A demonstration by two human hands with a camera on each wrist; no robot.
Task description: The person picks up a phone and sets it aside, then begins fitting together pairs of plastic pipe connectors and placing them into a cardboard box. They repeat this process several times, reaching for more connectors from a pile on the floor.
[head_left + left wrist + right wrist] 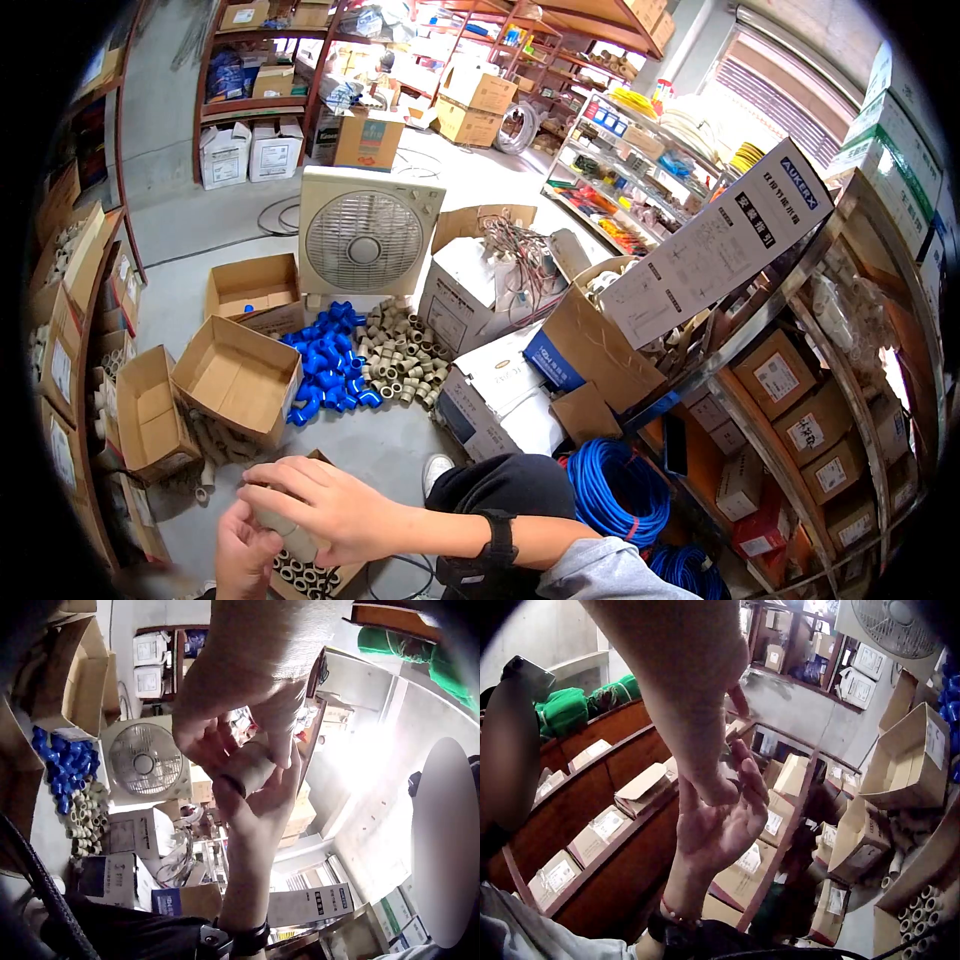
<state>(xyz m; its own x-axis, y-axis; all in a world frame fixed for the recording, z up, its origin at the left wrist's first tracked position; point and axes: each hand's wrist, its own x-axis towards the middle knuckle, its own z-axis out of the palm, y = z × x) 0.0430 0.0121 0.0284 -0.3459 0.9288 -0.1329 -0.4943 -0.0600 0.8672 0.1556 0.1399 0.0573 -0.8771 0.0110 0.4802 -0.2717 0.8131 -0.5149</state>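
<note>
A grey plastic pipe fitting [300,543], a short cylinder, is held between both hands low in the head view. My left hand [243,548] grips one end with thumb and fingers. My right hand [330,508] lies over the fitting from above, its fingers bent round it. In the left wrist view the fitting [251,769] shows its dark open end between the two hands. The right wrist view has it mostly hidden behind fingers. Directly below stands a cardboard box with upright grey pipe fittings [922,922] packed in rows.
Blue elbow fittings [330,365] and grey fittings [402,350] lie heaped on the floor before a box fan [362,235]. Cardboard boxes [240,375] stand at left, some over loose pipe pieces. Blue cable coils [615,490] and loaded shelves [800,420] line the right.
</note>
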